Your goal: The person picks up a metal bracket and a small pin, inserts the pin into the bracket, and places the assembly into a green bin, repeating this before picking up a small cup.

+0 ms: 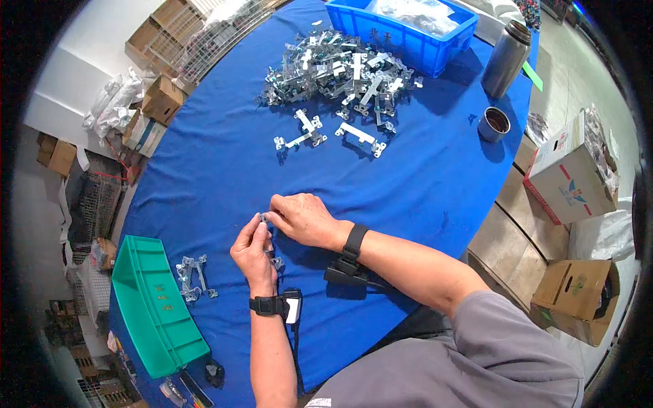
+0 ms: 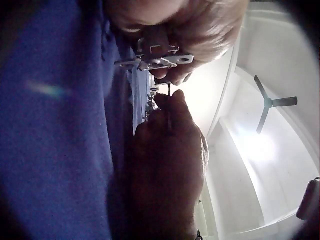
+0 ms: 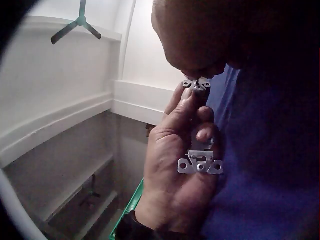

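Observation:
My left hand (image 1: 256,253) grips a small metal bracket (image 3: 200,167) with flat, holed ears at its ends. Its palm faces up in the right wrist view, with the bracket lying lengthwise along the fingers. My right hand (image 1: 307,219) meets it at the bracket's far end, fingertips against fingertips. In the left wrist view, a thin dark rod (image 2: 169,107) shows between the right hand's pinched thumb and finger, pointing at the bracket's end. Much of the bracket is hidden behind the fingers.
A big pile of similar brackets (image 1: 333,71) lies at the back before a blue bin (image 1: 435,54). Two loose groups lie nearer. Left stands a green bin (image 1: 160,306), with brackets (image 1: 196,277) beside it. A steel flask (image 1: 507,58) and its cup (image 1: 494,124) stand at right.

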Demonstrator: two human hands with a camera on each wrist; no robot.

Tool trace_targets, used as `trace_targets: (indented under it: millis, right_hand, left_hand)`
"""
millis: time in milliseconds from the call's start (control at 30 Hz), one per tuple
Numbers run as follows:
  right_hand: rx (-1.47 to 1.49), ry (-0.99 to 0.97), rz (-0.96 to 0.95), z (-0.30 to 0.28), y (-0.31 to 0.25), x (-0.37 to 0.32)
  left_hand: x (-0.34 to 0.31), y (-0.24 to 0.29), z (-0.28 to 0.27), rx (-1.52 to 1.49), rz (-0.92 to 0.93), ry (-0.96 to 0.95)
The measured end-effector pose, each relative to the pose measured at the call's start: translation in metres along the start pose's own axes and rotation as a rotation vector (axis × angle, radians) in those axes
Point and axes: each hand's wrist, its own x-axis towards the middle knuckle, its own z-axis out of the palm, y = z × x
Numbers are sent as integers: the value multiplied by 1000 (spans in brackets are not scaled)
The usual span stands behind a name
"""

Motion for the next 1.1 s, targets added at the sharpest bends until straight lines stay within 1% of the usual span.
trace_targets:
  millis: [67,100,167,200,267,367,400,467,500,567,633,700,733,767,833,867,967,1033,1100]
  right_hand:
    - [-102,-79,58,-2,-3,0]
    - [-95,-74,55,1,-4,2]
    - [86,127,-51,7,-3,1]
    - [83,126,-50,6,-2,1]
    - [-13,-13,3,4,1,1]
    - [-60,-64,44,4,2,2]
    - [-61,-61,44,3,1,1]
    - [61,48,9,1,-3,-2]
    - [58,53,6,2,-3,-2]
    - [-21,-3,29,4,1,-1]
    - [-25,-8,23,2,0,-1]
    - [-52,-13,-10,0,0,-1]
    - [-44,20,-23,1,0,-1]
    - [-51,7,-15,2,1,-1]
    - [17,71,-29,3,-3,0]
    - [8,71,-22,1,-2,-1]
    - [-2,31,-25,1,1,-2]
    - [-54,-62,25,1,2,0]
    - [-73,-61,28,4,4,0]
  left_hand:
    - [0,0,-1,9,-6,2]
    - [1,4,-2,17,-1,2]
    - [0,7,1,18,-2,23]
    - [0,5,1,16,-3,22]
    - [1,1,-1,30,7,11]
    - [1,1,0,42,6,13]
    - [1,1,0,42,7,9]
    - [0,2,1,13,-9,34]
    - [0,3,2,12,-5,30]
    - [-1,4,4,24,-21,55]
    - [-1,3,3,9,-32,50]
    - [-1,3,3,5,-22,13]
    - [-2,5,4,8,-31,31]
    - [-3,6,5,6,-47,52]
    - [-2,6,4,-11,-25,29]
    - [-1,2,2,-2,-24,26]
    - [-2,4,4,-11,-23,34]
    - [-1,2,1,-18,-21,15]
    - [-1,0,0,-16,-20,13]
